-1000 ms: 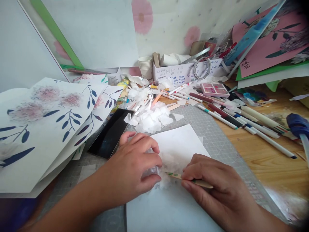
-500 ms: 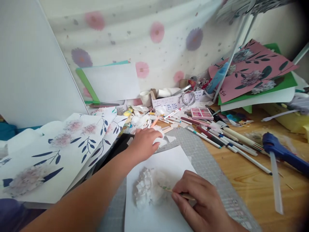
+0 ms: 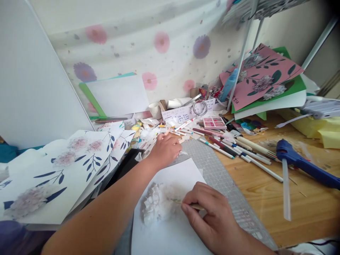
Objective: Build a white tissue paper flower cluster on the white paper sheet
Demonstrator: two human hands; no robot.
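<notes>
A white sheet of paper [image 3: 156,241] lies on a grey cutting mat [image 3: 225,180], bearing a raised cluster of white ruffled paper petals [image 3: 154,205] with soft grey shading beside it. In my right hand [image 3: 212,216], pinched between thumb and fingers, is a thin wooden stick [image 3: 197,206]; its greenish tip touches or hovers just over the cluster's right side. Beyond the sheet's far edge, my left hand [image 3: 166,150] reaches onto a heap of white paper scraps [image 3: 148,134]. Its fingers are bent and drawn together, and what they hold, if anything, is hidden.
Finished flower pictures [image 3: 87,156] are spread at the left. Several pens and brushes [image 3: 239,150] lie right of the mat, near a blue glue gun [image 3: 305,166]. Behind the scraps stand a paper cup [image 3: 154,110] and a pink palette [image 3: 214,123]. Pink and green sheets [image 3: 265,78] lean at the back right.
My left hand has shifted slightly right and farther into the scraps; the white pieces seen under its fingers are now mostly covered. My right hand keeps the stick at the cluster. The view has turned slightly.
</notes>
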